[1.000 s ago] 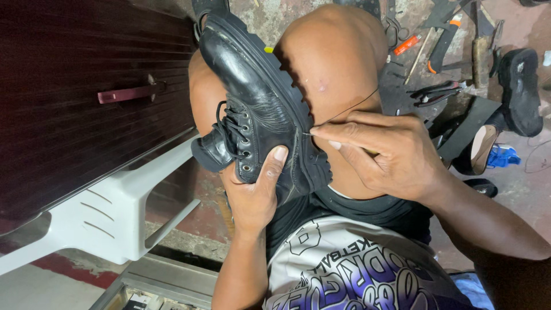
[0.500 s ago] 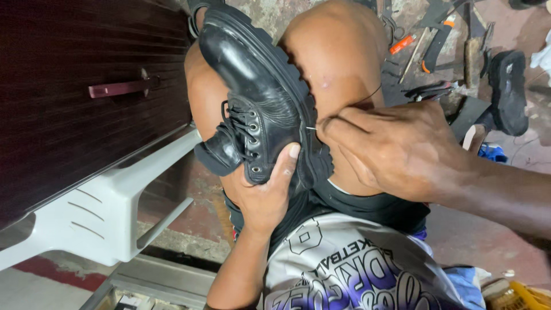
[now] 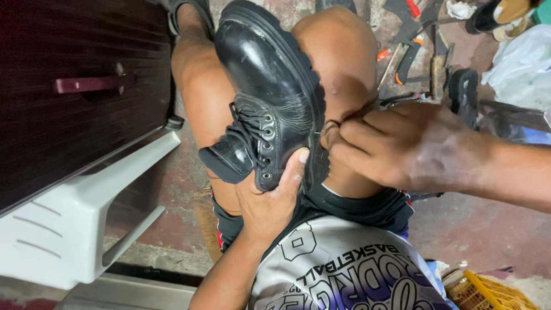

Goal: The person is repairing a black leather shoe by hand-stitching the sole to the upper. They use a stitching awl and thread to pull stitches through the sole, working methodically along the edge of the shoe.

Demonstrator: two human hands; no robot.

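A: Setting: worn concrete floor (image 3: 470,229), stained reddish in patches. Dark ribbed cabinet front (image 3: 74,109) fills the left, with a maroon handle (image 3: 86,84) on it. White plastic chair (image 3: 74,218) just below that.

B: And the work?

A: Black lace-up boot (image 3: 270,97) lies wedged between the person's bare knees, toe pointing away from the camera, chunky lugged sole edge facing right. Laces and eyelets face left and down.

B: Left hand?

A: Left hand (image 3: 270,201) comes up from below, wrapped round the heel and ankle end of the boot. Thumb presses on the leather beside the eyelets. Clamped on the boot.

B: Right?

A: Right hand (image 3: 396,146) comes in from the right, fingers bunched tight together at the sole edge near the heel. A thin needle (image 3: 319,133) pokes out of the fingertips, its tip at the seam between upper and sole. A thin loop of thread shows just above the fingertips.

B: Anything else around?

A: Tools (image 3: 416,46) scattered on the floor beyond the knees, some with orange grips; can't tell the types. Another dark shoe (image 3: 464,95) near them. Yellow crate (image 3: 488,290) at bottom right.
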